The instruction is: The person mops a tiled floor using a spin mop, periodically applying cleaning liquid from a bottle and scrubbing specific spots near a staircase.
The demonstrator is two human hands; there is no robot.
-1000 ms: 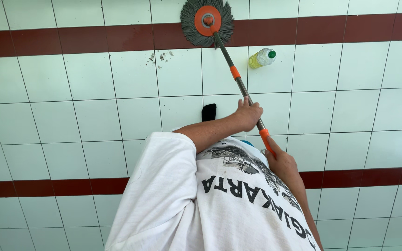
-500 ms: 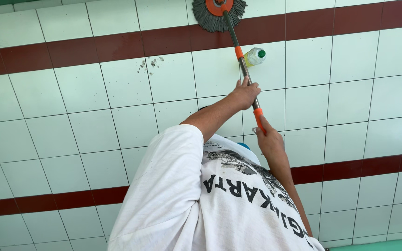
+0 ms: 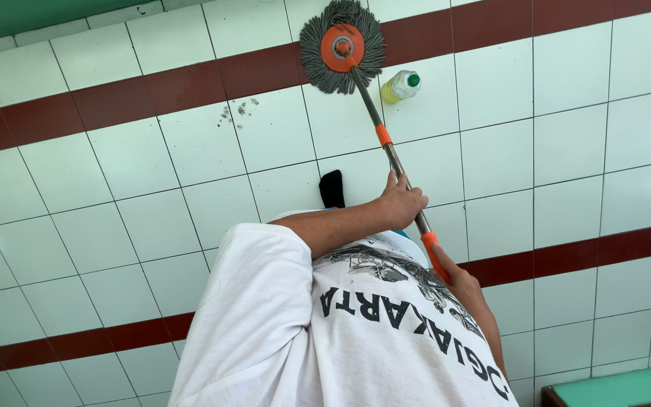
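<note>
Fingers (image 3: 393, 185) of the left hand (image 3: 401, 202): closed around the metal pole of one mop (image 3: 386, 147), gripping it midway. Right hand (image 3: 457, 279): closed on the orange grip at the pole's lower end, just beside the white shirt (image 3: 325, 332).

Mop head: one, round, grey strands with an orange hub, lying flat on the tiled floor (image 3: 114, 173), across a dark red band and the white tiles beside it.

Plastic bottle (image 3: 401, 85): one, yellowish with a green cap, lying on its side just beside the mop head, apart from the pole.

Foot in a black sock (image 3: 331, 188): one visible, near the left hand.

Dark red bands: two across the floor. Open white tile to the left and right of the pole. Green edge (image 3: 619, 384) at the lower right corner; green strip at the upper left corner.
</note>
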